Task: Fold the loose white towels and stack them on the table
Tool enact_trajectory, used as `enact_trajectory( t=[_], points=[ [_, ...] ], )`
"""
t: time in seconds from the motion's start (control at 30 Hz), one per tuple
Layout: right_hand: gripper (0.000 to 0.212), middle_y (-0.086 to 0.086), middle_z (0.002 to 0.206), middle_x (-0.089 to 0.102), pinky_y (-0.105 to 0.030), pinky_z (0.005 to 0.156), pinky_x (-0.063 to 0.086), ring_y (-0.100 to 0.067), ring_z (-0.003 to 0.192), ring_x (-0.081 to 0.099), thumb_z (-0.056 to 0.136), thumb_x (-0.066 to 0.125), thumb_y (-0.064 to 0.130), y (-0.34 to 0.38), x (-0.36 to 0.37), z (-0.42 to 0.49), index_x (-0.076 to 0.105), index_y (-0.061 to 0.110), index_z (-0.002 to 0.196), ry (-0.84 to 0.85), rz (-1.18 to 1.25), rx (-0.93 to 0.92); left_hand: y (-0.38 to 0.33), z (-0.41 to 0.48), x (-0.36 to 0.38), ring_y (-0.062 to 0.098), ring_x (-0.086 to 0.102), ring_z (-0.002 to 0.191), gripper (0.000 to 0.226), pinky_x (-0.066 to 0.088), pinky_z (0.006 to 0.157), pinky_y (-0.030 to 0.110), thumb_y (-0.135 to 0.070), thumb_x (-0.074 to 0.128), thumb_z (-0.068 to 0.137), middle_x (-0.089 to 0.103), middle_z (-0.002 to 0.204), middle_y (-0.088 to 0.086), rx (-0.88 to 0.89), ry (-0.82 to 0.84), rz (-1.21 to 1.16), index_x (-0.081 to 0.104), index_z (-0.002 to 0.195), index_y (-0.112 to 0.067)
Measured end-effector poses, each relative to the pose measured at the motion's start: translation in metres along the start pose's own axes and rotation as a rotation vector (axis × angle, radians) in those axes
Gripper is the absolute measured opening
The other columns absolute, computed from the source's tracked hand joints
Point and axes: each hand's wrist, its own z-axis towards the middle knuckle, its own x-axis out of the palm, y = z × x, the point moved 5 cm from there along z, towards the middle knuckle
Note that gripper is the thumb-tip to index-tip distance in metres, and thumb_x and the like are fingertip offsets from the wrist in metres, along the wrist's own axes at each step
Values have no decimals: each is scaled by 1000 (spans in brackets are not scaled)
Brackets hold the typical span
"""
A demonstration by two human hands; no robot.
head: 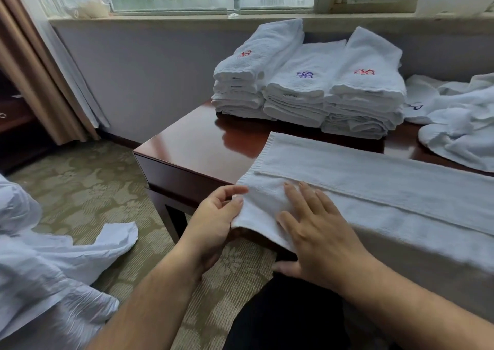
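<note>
A white towel (374,189), folded lengthwise, lies on the surface (200,146) under the right grip (318,237), whose straight fingers press it flat. Just left of that, the left grip (216,224) pinches its end. Next, I judge, that end must be carried across to halve the length. Beyond the grips, the folded stacks (307,92) bear red and purple embroidered emblems, with no readable writing.

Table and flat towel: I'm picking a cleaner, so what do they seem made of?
Table: probably wood or veneer, reddish-brown, glossy lacquer; bright reflections show on its top. Flat towel: likely cotton terry, white, matte; nubby pile and a woven hem band show.
</note>
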Motion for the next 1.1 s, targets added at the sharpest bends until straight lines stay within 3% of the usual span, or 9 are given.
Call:
enact_trajectory(
  t=[0.07, 0.13, 0.2, 0.27, 0.4, 0.47, 0.57, 0.97, 1.1],
  points=[
    [40, -28, 152, 42, -58, 113, 37, -49, 141, 38, 82, 69, 46, 1, -5, -2, 66, 11, 102, -110, 28, 12, -9, -2, 8, 16, 68, 68, 34, 54, 58, 24, 6, 43, 99, 70, 84, 9, -5, 73, 38, 72, 106, -9],
    [19, -21, 133, 61, -54, 100, 50, -45, 127, 54, 81, 73, 26, -7, -18, -4, 68, 9, 86, -264, 154, 27, -22, -4, 14, 18, 69, 76, 52, 52, 64, 25, 20, 33, 88, 72, 93, 9, 42, 164, 153, 69, 115, -7],
    [15, -11, 113, 68, -47, 87, 53, -35, 110, 59, 85, 70, 23, -25, -34, -3, 67, 10, 81, -331, 276, 70, -38, -4, 19, 24, 68, 83, 47, 54, 77, 34, 18, 42, 90, 73, 102, 4, 189, 228, 480, 67, 117, -11],
    [17, -1, 90, 64, -39, 74, 48, -23, 91, 53, 92, 62, 25, -42, -50, 2, 63, 15, 79, -333, 351, 110, -52, 3, 27, 24, 69, 84, 26, 57, 82, 41, -1, 65, 92, 72, 94, -1, 333, 208, 816, 70, 104, -24],
    [34, 8, 65, 53, -29, 54, 32, -12, 63, 50, 102, 51, 35, -73, -62, 25, 47, 27, 69, -172, 520, 172, -82, 36, 60, 12, 54, 97, 14, 44, 85, 27, -27, 71, 92, 57, 99, -11, 595, 105, 1094, 65, 86, -38],
    [36, 4, 68, 59, -31, 55, 39, -12, 64, 55, 104, 50, 40, -94, -57, 42, 54, 23, 73, -43, 624, 261, -90, 61, 77, 17, 51, 101, 25, 43, 89, 35, -41, 58, 99, 55, 99, -8, 613, 83, 1136, 64, 80, -27],
    [37, 1, 75, 63, -32, 60, 41, -15, 69, 59, 105, 48, 40, -123, -44, 67, 60, 18, 78, 68, 654, 342, -90, 98, 94, 22, 58, 81, 50, 42, 73, 40, -52, 40, 104, 59, 76, -6, 505, 32, 1204, 52, 67, -20],
    [40, 5, 73, 64, -32, 57, 43, -15, 68, 59, 89, 62, 58, -169, -16, 107, 60, 21, 75, 48, 492, 462, -63, 162, 107, 24, 52, 77, 41, 35, 64, 34, -49, 35, 101, 56, 74, -6, 388, -209, 1531, 53, 72, -26],
    [42, 4, 68, 65, -35, 57, 50, -16, 65, 61, 85, 58, 61, -175, -13, 73, 62, 21, 72, 20, 448, 493, -65, 156, 109, 26, 55, 88, 30, 41, 70, 37, -46, 44, 100, 64, 100, 3, 442, -278, 1598, 60, 99, -21]
  ],
)
